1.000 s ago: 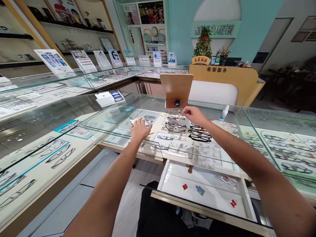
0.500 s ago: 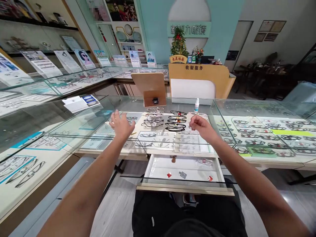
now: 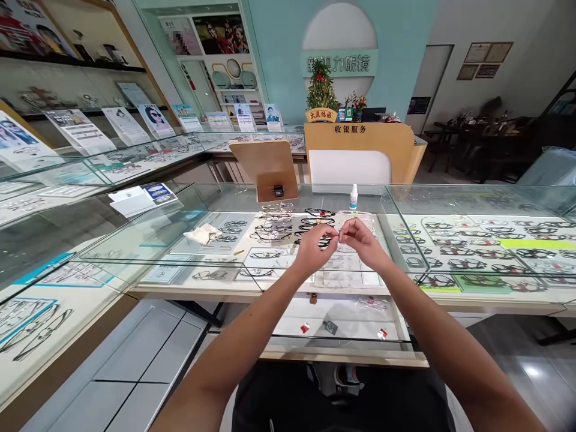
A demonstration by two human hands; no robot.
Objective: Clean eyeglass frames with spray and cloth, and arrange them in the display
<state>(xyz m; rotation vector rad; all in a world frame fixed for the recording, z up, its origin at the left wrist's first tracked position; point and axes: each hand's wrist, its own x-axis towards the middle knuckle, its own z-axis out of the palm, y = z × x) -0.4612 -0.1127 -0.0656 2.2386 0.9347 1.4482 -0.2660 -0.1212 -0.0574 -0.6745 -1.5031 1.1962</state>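
My left hand [image 3: 315, 248] and my right hand [image 3: 362, 245] meet above the glass counter, their fingertips pinched together and nearly touching. Whatever they pinch is too small to make out. Just behind and partly under my left hand lies a row of black eyeglass frames [image 3: 318, 222]. Clear-looking eyeglass frames [image 3: 272, 229] lie in another row to the left. A crumpled pale cloth [image 3: 203, 234] rests on the glass farther left. Behind my right hand stands a small white bottle [image 3: 353, 197] with a blue label.
Below the counter an open drawer [image 3: 288, 347] holds small red packets [image 3: 305, 328], a grey tag [image 3: 330, 327] and a clear plastic bag [image 3: 371, 303]. A wooden-framed mirror or stand [image 3: 265, 171] rises at the back. Glass display edges run on both sides, with a folded white card [image 3: 135, 201] at left.
My left hand has come right, from over the cloth to my right hand, and its spread fingers have closed into a pinch. The cloth is now uncovered. My view has tilted slightly upward.
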